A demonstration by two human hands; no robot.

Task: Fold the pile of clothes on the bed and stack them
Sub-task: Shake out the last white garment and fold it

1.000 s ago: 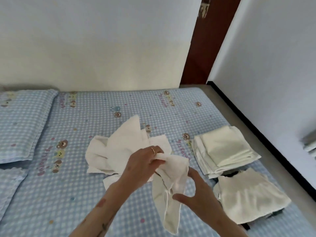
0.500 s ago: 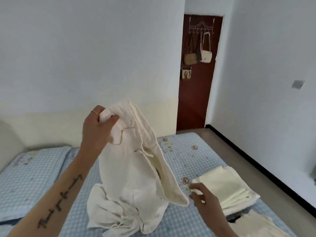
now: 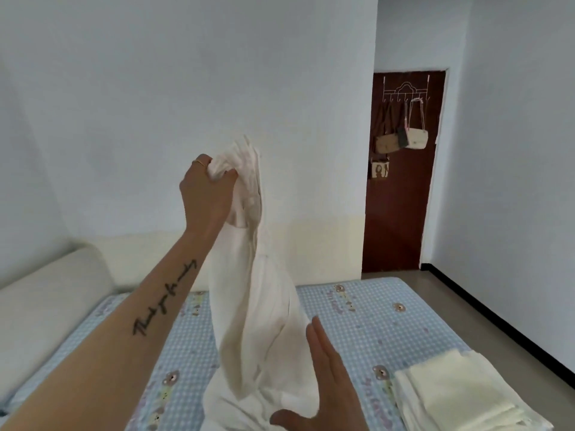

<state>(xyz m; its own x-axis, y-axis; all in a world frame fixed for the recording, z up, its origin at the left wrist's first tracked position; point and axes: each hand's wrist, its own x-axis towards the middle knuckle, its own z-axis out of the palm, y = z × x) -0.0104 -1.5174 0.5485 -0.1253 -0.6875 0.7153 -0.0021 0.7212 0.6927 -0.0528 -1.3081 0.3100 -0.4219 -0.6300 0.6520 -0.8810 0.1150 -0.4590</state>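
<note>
Left hand (image 3: 207, 194): grip closed tight around the bunched top of a white garment (image 3: 258, 306), held high; the fabric hangs down to the bed (image 3: 373, 331). Right hand (image 3: 329, 377): fingers straight, nothing held, flat against the garment's lower right side. Folded stack (image 3: 451, 396) lies on the bed, right.

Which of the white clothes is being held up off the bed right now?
The long white garment gripped by the left hand; the folded stack lies flat at right.

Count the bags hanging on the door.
3, all under the hook rack on the brown door: a tan bag, a cream bag right of it, and a small pouch lower down. Others may hide behind these.
</note>
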